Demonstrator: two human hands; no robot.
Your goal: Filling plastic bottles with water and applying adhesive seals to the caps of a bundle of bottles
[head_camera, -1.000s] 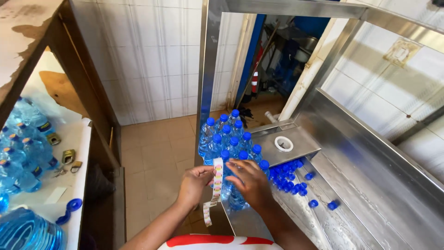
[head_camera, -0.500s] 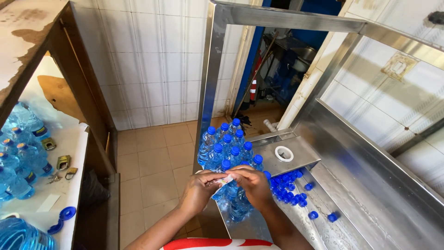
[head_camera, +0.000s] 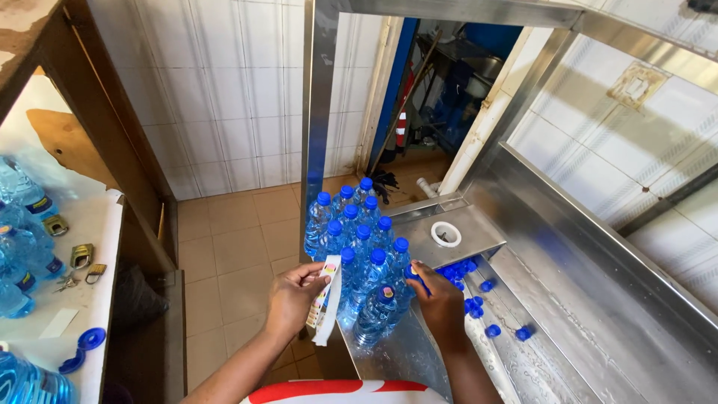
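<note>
2 hands work at the near end of a wet steel trough (head_camera: 568,262): the left hand (head_camera: 293,298) pinches a strip of white labels (head_camera: 326,303) between thumb and fingers, the strip hanging down just left of the bottle cluster (head_camera: 359,247), and the right hand (head_camera: 441,299) closes its fingers round the blue cap of a bottle (head_camera: 410,275) at the cluster's right edge. The bottles stand packed, touching one another, close to the trough's open front corner, so a sideways nudge from either hand could likely tip the nearest one (head_camera: 378,314) off the edge onto the tiled floor (head_camera: 232,247). The metal looks wet, and a damp strip could lose its stick or crease if it brushes the surface. Loose blue caps (head_camera: 479,288) lie just beyond the right hand and could roll farther down the trough if knocked.
</note>
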